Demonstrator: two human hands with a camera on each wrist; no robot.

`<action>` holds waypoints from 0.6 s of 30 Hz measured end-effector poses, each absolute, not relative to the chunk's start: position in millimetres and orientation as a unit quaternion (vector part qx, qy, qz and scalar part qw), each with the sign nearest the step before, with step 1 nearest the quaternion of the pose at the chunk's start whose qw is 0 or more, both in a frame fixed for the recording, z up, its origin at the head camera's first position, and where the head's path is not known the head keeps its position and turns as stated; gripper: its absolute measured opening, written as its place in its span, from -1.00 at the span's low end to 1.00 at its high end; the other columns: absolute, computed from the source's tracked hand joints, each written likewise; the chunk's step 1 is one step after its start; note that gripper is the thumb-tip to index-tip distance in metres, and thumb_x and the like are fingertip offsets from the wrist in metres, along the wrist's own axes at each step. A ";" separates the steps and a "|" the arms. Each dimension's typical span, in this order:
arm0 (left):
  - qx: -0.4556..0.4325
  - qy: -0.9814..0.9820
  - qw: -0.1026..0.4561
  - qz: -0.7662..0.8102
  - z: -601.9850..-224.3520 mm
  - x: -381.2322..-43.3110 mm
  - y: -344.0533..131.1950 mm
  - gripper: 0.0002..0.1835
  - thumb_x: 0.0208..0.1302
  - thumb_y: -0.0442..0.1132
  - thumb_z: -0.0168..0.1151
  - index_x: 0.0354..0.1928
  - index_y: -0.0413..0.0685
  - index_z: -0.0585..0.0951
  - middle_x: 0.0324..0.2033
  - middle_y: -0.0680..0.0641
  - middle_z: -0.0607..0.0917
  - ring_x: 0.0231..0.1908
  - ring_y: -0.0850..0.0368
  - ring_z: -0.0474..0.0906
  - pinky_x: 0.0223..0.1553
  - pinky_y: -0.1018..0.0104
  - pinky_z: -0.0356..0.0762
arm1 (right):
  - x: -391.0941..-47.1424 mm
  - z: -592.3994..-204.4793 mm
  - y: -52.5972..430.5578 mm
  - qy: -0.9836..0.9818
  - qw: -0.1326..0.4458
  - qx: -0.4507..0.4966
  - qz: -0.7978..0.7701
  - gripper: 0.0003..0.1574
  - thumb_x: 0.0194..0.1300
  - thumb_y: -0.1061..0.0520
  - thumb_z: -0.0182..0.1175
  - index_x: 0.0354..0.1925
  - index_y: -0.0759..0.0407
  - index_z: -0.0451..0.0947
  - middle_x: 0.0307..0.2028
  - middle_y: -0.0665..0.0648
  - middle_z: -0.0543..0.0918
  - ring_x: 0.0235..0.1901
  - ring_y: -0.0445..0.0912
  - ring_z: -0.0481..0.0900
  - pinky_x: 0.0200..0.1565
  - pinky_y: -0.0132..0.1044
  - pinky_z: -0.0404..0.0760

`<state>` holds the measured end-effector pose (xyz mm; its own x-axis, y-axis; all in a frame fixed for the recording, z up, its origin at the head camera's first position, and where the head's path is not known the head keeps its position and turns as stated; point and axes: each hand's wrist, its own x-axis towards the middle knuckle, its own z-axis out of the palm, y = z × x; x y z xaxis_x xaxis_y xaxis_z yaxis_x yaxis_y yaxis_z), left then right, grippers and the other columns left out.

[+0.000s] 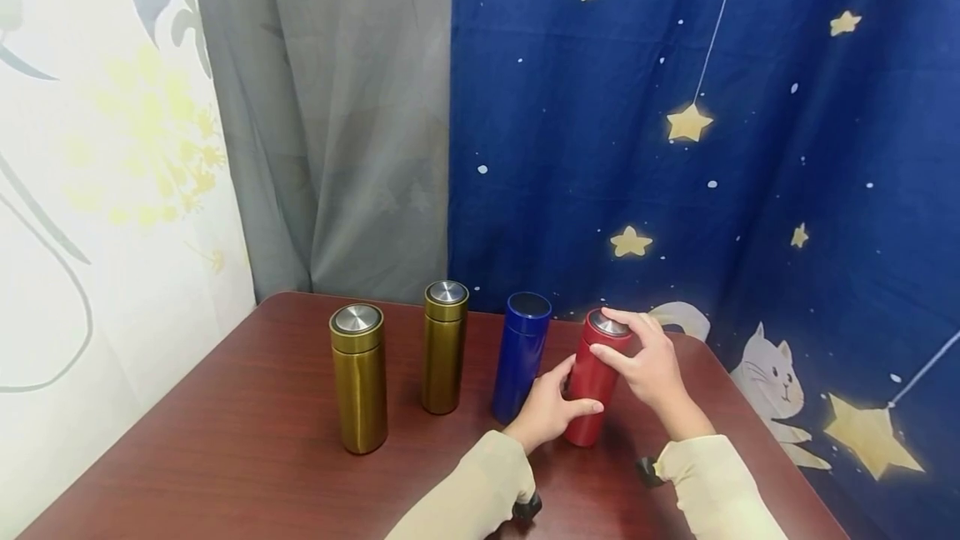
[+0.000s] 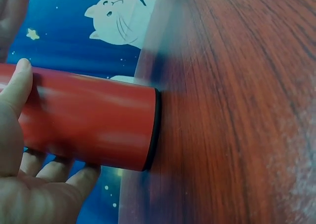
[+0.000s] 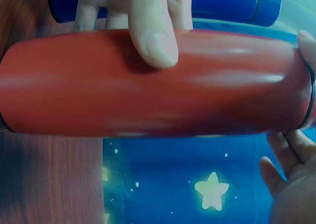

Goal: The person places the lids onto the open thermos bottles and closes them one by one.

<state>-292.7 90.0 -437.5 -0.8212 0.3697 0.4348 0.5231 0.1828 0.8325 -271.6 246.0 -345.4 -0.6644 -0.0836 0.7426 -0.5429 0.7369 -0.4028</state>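
Observation:
A red thermos flask with a silver-topped lid stands near the right side of the table, tilted slightly in the head view. My left hand grips its body, with the thumb across the front and the fingers behind. Up at the lid, my right hand holds on with thumb and fingers around the rim. In the left wrist view the black base ring of the red flask is right at the tabletop. A blue thermos flask stands just left of the left hand, partly hidden by it.
Two gold thermos flasks with silver lids stand to the left, one nearer and one farther back. All stand on a reddish-brown wooden table. Behind its far edge hang a grey curtain and a blue star-patterned curtain.

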 end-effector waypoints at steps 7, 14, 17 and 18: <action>-0.291 -0.772 0.072 -0.560 -437.6 -293.0 90.9 -0.21 -0.15 0.10 0.29 0.21 0.32 0.20 -0.15 0.18 0.55 -0.22 0.33 0.49 -0.22 0.43 0.44 | -272.3 -345.0 234.1 -0.857 0.412 0.138 0.276 -0.31 -0.26 -0.22 0.36 -0.11 -0.01 0.48 -0.29 0.01 0.44 -0.25 -0.12 0.31 -0.34 -0.17 0.42; -0.297 -0.770 0.070 -0.561 -437.2 -294.1 89.6 -0.22 -0.14 0.07 0.30 0.20 0.32 0.21 -0.16 0.18 0.55 -0.22 0.33 0.50 -0.23 0.42 0.45 | -276.8 -344.5 236.4 -0.860 0.343 0.155 0.344 -0.28 -0.17 -0.15 0.33 -0.05 0.06 0.32 -0.19 0.04 0.40 -0.19 -0.11 0.34 -0.27 -0.22 0.46; -0.299 -0.768 0.058 -0.563 -436.7 -294.3 88.5 -0.22 -0.14 0.07 0.30 0.20 0.32 0.21 -0.15 0.19 0.54 -0.21 0.32 0.49 -0.22 0.41 0.45 | -278.7 -343.9 247.2 -0.827 0.236 0.232 0.454 -0.34 0.00 0.11 0.26 0.08 0.07 0.24 -0.06 0.10 0.38 -0.11 -0.07 0.38 -0.21 -0.25 0.49; -0.299 -0.768 0.054 -0.564 -436.5 -294.6 88.1 -0.22 -0.14 0.06 0.30 0.20 0.32 0.21 -0.14 0.18 0.54 -0.20 0.32 0.49 -0.21 0.40 0.45 | -279.0 -343.0 250.7 -0.811 0.196 0.255 0.489 -0.33 0.04 0.20 0.21 0.12 0.08 0.21 -0.02 0.14 0.37 -0.10 -0.04 0.39 -0.19 -0.25 0.48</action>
